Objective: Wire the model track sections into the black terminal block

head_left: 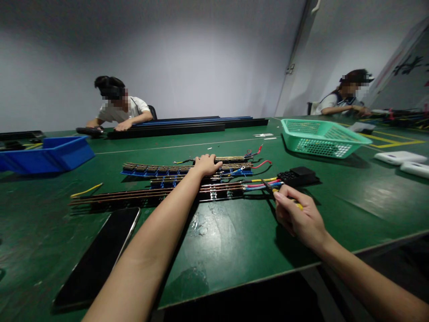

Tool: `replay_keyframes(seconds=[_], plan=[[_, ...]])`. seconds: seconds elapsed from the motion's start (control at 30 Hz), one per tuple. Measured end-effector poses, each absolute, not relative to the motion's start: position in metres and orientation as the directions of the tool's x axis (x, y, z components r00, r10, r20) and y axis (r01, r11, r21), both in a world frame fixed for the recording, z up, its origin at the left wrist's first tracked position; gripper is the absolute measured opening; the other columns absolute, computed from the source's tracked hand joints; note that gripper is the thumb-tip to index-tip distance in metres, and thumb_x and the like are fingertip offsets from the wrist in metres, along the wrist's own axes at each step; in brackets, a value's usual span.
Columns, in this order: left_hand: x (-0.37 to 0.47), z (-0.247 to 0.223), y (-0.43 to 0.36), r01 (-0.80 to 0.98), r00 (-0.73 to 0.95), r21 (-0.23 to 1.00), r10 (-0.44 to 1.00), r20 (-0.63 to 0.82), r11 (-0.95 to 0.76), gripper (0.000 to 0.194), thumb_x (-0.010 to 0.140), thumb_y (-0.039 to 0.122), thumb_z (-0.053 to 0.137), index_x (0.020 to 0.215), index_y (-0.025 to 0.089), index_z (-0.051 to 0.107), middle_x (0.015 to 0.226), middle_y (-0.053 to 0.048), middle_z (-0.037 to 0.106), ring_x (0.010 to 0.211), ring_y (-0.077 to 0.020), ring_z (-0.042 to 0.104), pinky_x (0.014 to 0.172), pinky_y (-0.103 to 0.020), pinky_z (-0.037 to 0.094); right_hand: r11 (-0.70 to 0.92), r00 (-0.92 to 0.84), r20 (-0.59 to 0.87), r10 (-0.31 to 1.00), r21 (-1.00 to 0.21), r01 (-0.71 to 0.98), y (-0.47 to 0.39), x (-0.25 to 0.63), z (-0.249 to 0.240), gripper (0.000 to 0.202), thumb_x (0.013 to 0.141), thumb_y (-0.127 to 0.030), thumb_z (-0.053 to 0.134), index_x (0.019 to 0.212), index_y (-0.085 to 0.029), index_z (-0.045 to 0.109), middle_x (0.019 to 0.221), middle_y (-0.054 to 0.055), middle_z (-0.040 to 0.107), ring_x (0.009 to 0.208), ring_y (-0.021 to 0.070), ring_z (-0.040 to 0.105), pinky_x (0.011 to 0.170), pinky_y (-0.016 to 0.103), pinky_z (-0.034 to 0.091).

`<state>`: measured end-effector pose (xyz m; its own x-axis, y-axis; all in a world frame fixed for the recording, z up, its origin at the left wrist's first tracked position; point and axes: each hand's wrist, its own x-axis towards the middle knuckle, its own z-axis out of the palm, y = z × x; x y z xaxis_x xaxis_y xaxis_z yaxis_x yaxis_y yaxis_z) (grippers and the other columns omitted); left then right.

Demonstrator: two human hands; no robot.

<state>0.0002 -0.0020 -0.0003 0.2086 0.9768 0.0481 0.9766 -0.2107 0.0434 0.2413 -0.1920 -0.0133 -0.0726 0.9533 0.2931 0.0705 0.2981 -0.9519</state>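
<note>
My left hand reaches out over the farther strips, its fingers spread on the copper-coloured rods of the blue-based strip. What lies under its palm is hidden. My right hand is closed around a tool with yellow-and-black handles, whose dark tip is beside the yellow, red and blue wires. These wires run from the nearest long strip of rods to a black connector block. A loose yellow wire sticks out at that strip's left end.
A black phone lies front left. Blue bins stand at the left, a green basket back right, white devices far right. Long black bars lie at the back. Two people sit across the table.
</note>
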Motion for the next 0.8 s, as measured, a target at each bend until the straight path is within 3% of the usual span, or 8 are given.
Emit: replay_keyframes(seconds=[0.1, 0.17, 0.27, 0.37, 0.47, 0.57, 0.8], plan=[[0.000, -0.001, -0.001, 0.977, 0.205, 0.043, 0.978, 0.047, -0.207, 0.062, 0.096, 0.062, 0.028, 0.137, 0.020, 0.048, 0.141, -0.016, 0.052, 0.129, -0.0329, 0.046, 0.105, -0.051, 0.032, 0.246, 0.029, 0.245, 0.969, -0.953, -0.178, -0.190, 0.243, -0.012, 0.037, 0.093, -0.043, 0.054, 0.066, -0.023, 0.037, 0.043, -0.012, 0.034, 0.024, 0.0063, 0.029, 0.031, 0.021, 0.021], [0.001, -0.002, -0.001, 0.977, 0.206, 0.045, 0.977, 0.052, -0.208, 0.062, 0.096, 0.062, 0.028, 0.137, 0.020, 0.048, 0.141, -0.017, 0.052, 0.129, -0.0329, 0.046, 0.105, -0.051, 0.032, 0.256, 0.041, 0.253, 0.967, -0.949, -0.185, -0.190, 0.244, -0.013, 0.036, 0.094, -0.043, 0.052, 0.067, -0.023, 0.036, 0.043, -0.012, 0.034, 0.023, 0.0065, 0.029, 0.031, 0.021, 0.022], [0.000, -0.002, -0.001, 0.976, 0.209, 0.047, 0.976, 0.062, -0.212, 0.062, 0.096, 0.061, 0.029, 0.137, 0.019, 0.049, 0.139, -0.017, 0.053, 0.128, -0.0333, 0.048, 0.105, -0.051, 0.033, 0.363, -0.061, 0.358, 0.932, -0.924, 0.121, -0.197, 0.242, -0.017, 0.037, 0.093, -0.043, 0.053, 0.065, -0.022, 0.041, 0.048, -0.008, 0.038, 0.034, 0.0070, 0.033, 0.035, 0.021, 0.025], [-0.001, -0.002, -0.001, 0.975, 0.214, 0.050, 0.975, 0.061, -0.217, 0.062, 0.095, 0.062, 0.030, 0.137, 0.020, 0.049, 0.139, -0.016, 0.054, 0.128, -0.0331, 0.048, 0.105, -0.051, 0.032, 0.529, -0.232, 0.479, 0.846, -0.711, 0.464, -0.210, 0.231, -0.022, 0.034, 0.094, -0.037, 0.053, 0.065, -0.021, 0.045, 0.053, -0.006, 0.041, 0.043, 0.0080, 0.039, 0.045, 0.022, 0.032], [-0.001, -0.002, 0.000, 0.974, 0.218, 0.055, 0.974, 0.056, -0.221, 0.062, 0.095, 0.062, 0.029, 0.137, 0.020, 0.048, 0.139, -0.017, 0.053, 0.129, -0.0334, 0.047, 0.106, -0.051, 0.032, 0.579, -0.296, 0.511, 0.807, -0.585, 0.568, -0.224, 0.219, -0.021, 0.030, 0.096, -0.033, 0.049, 0.068, -0.022, 0.045, 0.054, -0.006, 0.043, 0.043, 0.0081, 0.041, 0.048, 0.023, 0.032], [-0.001, -0.001, 0.000, 0.975, 0.214, 0.053, 0.976, 0.046, -0.216, 0.063, 0.095, 0.062, 0.028, 0.138, 0.020, 0.047, 0.140, -0.017, 0.052, 0.129, -0.0342, 0.046, 0.106, -0.052, 0.031, 0.561, -0.298, 0.484, 0.822, -0.600, 0.571, -0.231, 0.217, -0.010, 0.031, 0.096, -0.034, 0.048, 0.068, -0.022, 0.047, 0.054, -0.005, 0.044, 0.044, 0.0085, 0.041, 0.047, 0.023, 0.031], [-0.001, -0.002, 0.000, 0.975, 0.213, 0.052, 0.975, 0.063, -0.216, 0.062, 0.095, 0.062, 0.030, 0.136, 0.020, 0.050, 0.138, -0.017, 0.054, 0.127, -0.0333, 0.048, 0.105, -0.051, 0.032, 0.420, -0.222, 0.358, 0.907, -0.805, 0.419, -0.197, 0.249, 0.009, 0.038, 0.095, -0.045, 0.049, 0.066, -0.021, 0.044, 0.053, -0.005, 0.038, 0.044, 0.0083, 0.033, 0.041, 0.021, 0.028]])
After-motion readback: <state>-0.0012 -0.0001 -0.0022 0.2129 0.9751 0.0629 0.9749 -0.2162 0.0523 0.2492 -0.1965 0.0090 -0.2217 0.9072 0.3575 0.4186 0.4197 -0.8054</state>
